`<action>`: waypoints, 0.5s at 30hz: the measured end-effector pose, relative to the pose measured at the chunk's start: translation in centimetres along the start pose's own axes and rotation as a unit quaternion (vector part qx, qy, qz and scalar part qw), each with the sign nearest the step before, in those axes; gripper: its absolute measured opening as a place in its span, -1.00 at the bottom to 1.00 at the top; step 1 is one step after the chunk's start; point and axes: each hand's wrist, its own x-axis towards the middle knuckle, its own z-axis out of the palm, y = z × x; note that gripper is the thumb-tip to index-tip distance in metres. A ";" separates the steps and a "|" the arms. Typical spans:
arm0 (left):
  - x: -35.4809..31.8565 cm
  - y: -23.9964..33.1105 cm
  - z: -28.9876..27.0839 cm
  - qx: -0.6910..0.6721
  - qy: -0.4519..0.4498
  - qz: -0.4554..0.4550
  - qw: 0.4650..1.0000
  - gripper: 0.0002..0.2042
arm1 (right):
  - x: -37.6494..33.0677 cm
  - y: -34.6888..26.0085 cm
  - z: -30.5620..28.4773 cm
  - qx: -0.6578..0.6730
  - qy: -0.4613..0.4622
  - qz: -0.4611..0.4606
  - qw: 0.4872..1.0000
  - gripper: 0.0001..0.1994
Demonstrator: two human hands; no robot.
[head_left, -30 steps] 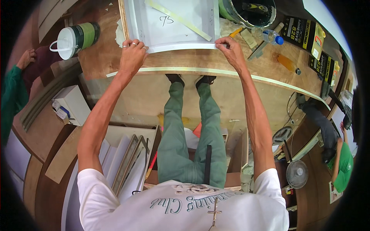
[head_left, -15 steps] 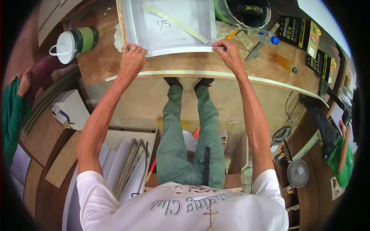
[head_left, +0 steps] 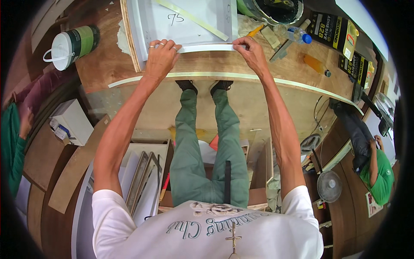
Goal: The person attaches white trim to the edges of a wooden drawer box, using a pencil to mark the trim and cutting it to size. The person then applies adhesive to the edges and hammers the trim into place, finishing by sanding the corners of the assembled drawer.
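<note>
On the wooden bench, a shallow white box (head_left: 200, 28) with a raw wood left edge has handwriting on its inner floor and a pale yellow strip (head_left: 194, 20) lying slantwise inside. Along its near side runs a white edging strip (head_left: 207, 48). The fingers of my left hand (head_left: 161, 58) are curled over this strip towards its left end, with rings showing. At the right end, my right hand (head_left: 252, 54) pinches the strip between thumb and fingers. My left fingertips are partly hidden behind the strip.
A dark bucket (head_left: 297, 16) stands at the back right, near a yellow-handled tool (head_left: 255, 30), a scraper (head_left: 279, 51), a blue-capped bottle (head_left: 297, 34) and an orange bottle (head_left: 316, 64). A lidded pail (head_left: 62, 51) lies left. A pale strip (head_left: 207, 75) follows the bench's near edge. Co-workers are at both sides.
My left hand has slid right along the strip, uncovering the box's near left corner. My right hand keeps its pinch at the right end. The whole view has shifted slightly.
</note>
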 end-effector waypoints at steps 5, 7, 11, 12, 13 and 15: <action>0.0 -0.1 0.2 -0.013 0.000 0.004 1.000 -0.72 | 0.0 0.1 -0.1 -0.011 0.003 -0.003 1.000 -0.78; 0.1 -0.1 0.1 -0.021 -0.001 0.005 1.000 -0.73 | 0.1 0.1 -0.1 -0.006 0.004 0.007 1.000 -0.78; 0.3 -0.1 0.0 -0.011 0.013 0.013 1.000 -0.76 | 0.2 0.2 0.2 -0.003 0.019 0.004 1.000 -0.78; 0.3 -0.1 -0.1 -0.011 -0.008 0.005 1.000 -0.74 | 0.1 0.1 0.2 -0.005 0.019 0.005 1.000 -0.78; 0.3 -0.1 -0.2 -0.013 -0.006 0.006 1.000 -0.74 | 0.0 0.1 0.3 -0.021 0.029 0.009 0.999 -0.78; 0.5 0.1 -0.6 -0.007 -0.041 -0.006 0.999 -0.68 | 0.0 0.2 0.3 -0.040 0.040 0.014 0.998 -0.78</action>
